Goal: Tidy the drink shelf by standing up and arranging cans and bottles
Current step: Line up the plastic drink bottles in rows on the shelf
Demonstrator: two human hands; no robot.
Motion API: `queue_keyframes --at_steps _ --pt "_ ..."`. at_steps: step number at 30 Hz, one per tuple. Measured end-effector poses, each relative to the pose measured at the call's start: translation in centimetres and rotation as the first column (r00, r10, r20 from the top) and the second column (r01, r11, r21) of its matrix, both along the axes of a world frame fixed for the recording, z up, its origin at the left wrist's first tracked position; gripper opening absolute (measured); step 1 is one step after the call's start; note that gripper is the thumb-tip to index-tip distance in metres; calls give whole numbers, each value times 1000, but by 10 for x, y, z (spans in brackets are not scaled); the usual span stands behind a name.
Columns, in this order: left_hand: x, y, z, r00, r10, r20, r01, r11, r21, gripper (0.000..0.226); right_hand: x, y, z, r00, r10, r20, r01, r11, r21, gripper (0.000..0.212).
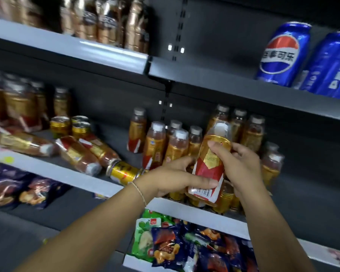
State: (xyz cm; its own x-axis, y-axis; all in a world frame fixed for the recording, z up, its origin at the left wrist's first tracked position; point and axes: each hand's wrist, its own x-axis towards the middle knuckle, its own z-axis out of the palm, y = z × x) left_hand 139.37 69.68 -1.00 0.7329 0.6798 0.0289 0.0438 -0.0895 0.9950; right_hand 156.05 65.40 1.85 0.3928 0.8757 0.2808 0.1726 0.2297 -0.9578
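Dark shop shelving fills the view. Both hands' fingers curl round one bottle (pixel 210 165), tilted above the middle shelf (pixel 196 211): left hand (pixel 175 179) grips its base, right hand (pixel 238 163) its upper label. Upright bottles (pixel 177 146) stand just behind; fallen bottles (pixel 77 154) and a can (pixel 124 172) lie leftward.

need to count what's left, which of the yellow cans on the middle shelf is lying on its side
The yellow can at the shelf's front edge, just left of the left hand. The other yellow cans stand upright further back.

A shop: metal shelves (pixel 106 53) stocked with bottled drinks (pixel 155 146), cola cans (pixel 283 54) and snack packets (pixel 165 250).
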Motion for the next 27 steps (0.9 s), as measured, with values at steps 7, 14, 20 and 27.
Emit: queue_keyframes --at_steps 7,14,20,27 --pt "-143 3 -1 984 176 8 -176 984 -20 63 -134 34 -7 988 152 0 -152 986 -64 40" --pt "-269 -3 -1 929 370 1 -369 929 -22 69 -257 67 -12 938 346 21 -341 932 -124 45" --pt "-353 -1 -11 883 470 -6 -470 882 -34 60 -343 96 -14 858 512 41 -490 840 -231 48" --pt "-429 17 -25 802 595 -44 -596 803 -8 61 -429 135 -22 794 605 62 -576 780 -246 50"
